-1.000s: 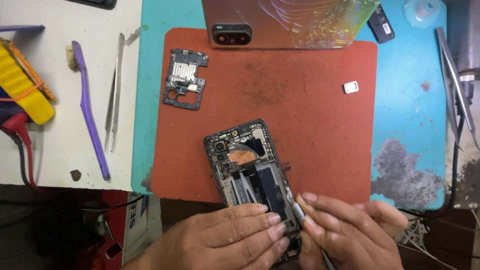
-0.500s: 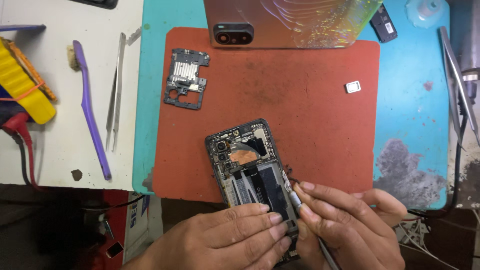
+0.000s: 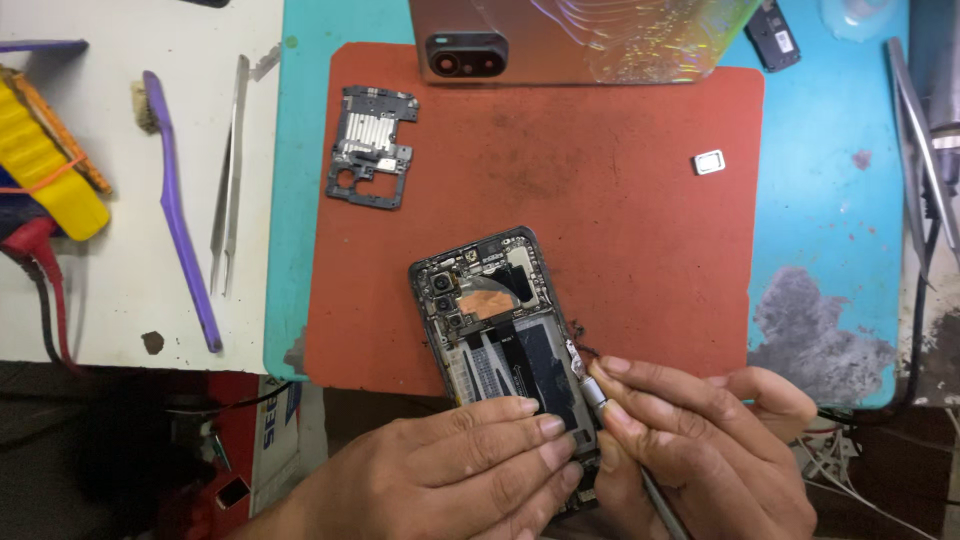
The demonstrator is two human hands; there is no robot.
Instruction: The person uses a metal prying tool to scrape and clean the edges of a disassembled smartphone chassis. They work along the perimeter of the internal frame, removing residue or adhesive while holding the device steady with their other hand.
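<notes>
An opened smartphone (image 3: 492,320) lies back-up on the red work mat (image 3: 600,180), its circuit board, cameras and black battery exposed. My left hand (image 3: 450,470) presses flat over the phone's lower end, fingers resting on the battery. My right hand (image 3: 690,450) grips a thin metal tool (image 3: 590,385) like a pen. The tool's tip sits against the phone's right edge, beside the battery.
A removed black inner cover (image 3: 370,145) lies at the mat's upper left; a shiny back cover (image 3: 570,40) rests at the top. A small white tray piece (image 3: 709,162) sits at right. Tweezers (image 3: 230,180), a purple brush (image 3: 180,210) and a yellow tool (image 3: 40,160) lie on the white table.
My right hand has slid a little up along the phone's right edge with the tool. My left hand stays pressed on the phone's lower end.
</notes>
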